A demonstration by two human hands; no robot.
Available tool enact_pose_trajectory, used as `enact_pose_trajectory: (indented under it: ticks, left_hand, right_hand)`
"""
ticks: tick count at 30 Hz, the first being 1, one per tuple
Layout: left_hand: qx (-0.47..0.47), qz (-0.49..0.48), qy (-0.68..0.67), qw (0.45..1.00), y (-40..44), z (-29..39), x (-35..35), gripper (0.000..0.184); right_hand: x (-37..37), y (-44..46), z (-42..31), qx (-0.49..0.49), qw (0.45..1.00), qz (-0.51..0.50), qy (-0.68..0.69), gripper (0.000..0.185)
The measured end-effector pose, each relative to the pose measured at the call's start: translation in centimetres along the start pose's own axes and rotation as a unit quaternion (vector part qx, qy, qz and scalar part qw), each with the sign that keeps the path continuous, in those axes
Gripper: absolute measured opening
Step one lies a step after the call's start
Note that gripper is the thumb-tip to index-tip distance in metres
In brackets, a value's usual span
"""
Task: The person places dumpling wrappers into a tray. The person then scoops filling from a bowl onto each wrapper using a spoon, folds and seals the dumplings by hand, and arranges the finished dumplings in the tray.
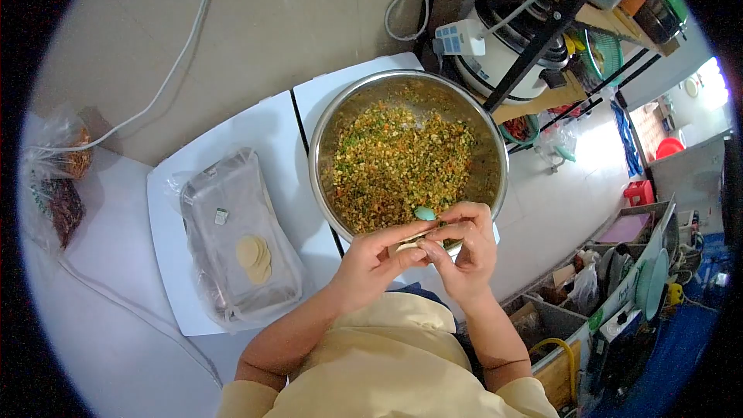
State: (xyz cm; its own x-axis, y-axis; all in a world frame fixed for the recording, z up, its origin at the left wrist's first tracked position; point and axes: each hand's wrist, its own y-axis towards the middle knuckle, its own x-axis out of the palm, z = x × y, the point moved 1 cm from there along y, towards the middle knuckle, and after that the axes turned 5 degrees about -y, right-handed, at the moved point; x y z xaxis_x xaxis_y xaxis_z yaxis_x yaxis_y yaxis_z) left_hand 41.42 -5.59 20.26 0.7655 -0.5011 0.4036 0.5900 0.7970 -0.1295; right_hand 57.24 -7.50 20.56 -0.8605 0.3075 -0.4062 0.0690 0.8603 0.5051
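Pinching the Dough Wrapper: Two-Handed Grip

Grasping the pale dough wrapper (407,246) between thumb and fingertips of the left hand (373,259) and of the right hand (468,255). Gripping with both, releasing with neither. Working over the near side of the stainless-steel mixing bowl (321,143), with the finely chopped filling (402,162) lying just beyond the grip. Probably folding and pressing the wrapper's edge; not showing the contents, with fingers covering most of the dough.

For a sound closure, ideally supporting the wrapper lightly with the left hand while pressing short stretches of edge with the right. Preferably advancing the pinch in small, overlapping steps, pressing firmly at the edge and gently at the middle. Avoiding stretching, with thin dough probably tearing under a hard pull. Ideally clearing stray filling from the edge before pressing, with crumbs likely spoiling the bond.

Showing just beyond the right fingertips: a turquoise oval tip (425,214), possibly of a spoon; not revealing whether held or resting. Lying left of the grip: a few round wrappers (254,258), overlapping in a plastic-covered metal tray (220,263).
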Motion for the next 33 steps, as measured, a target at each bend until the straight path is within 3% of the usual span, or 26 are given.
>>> enact_pose_trajectory:
  ticks: [3,7,10,12,15,24,31,33]
  left_hand:
    - [-0.002,0.002,0.086,0.996,-0.1,0.2,0.0,0.036]
    - [-0.024,0.016,0.084,0.996,-0.1,-0.1,-0.2,0.033]
    - [0.011,-0.011,0.036,0.999,0.2,0.1,0.1,0.040]
    - [0.010,0.011,-0.038,0.999,0.2,1.2,0.7,0.054]
    - [0.027,0.000,-0.020,0.999,0.3,1.1,0.6,0.065]
    - [0.013,-0.025,-0.057,0.998,0.3,0.6,0.1,0.065]
    - [0.016,-0.007,-0.058,0.998,0.2,0.6,0.2,0.063]
    - [0.009,0.001,-0.018,1.000,0.2,0.5,0.1,0.054]
  right_hand:
    - [0.2,-0.2,0.4,0.018,0.999,0.002,0.026,0.022]
    - [0.3,-0.3,0.8,0.010,1.000,0.001,0.029,0.024]
    - [0.5,-0.2,0.5,0.044,0.997,0.024,0.061,0.024]
    - [0.5,-0.1,0.4,0.060,0.996,0.011,0.068,0.026]
    - [0.2,-0.3,0.8,0.058,0.996,-0.020,0.062,0.028]
    - [-0.9,0.2,-0.1,-0.052,0.998,-0.031,0.023,0.021]
    - [-0.6,0.1,0.2,0.003,0.999,-0.049,0.023,0.018]
    - [-0.6,0.0,0.5,-0.004,0.998,-0.054,0.019,0.018]
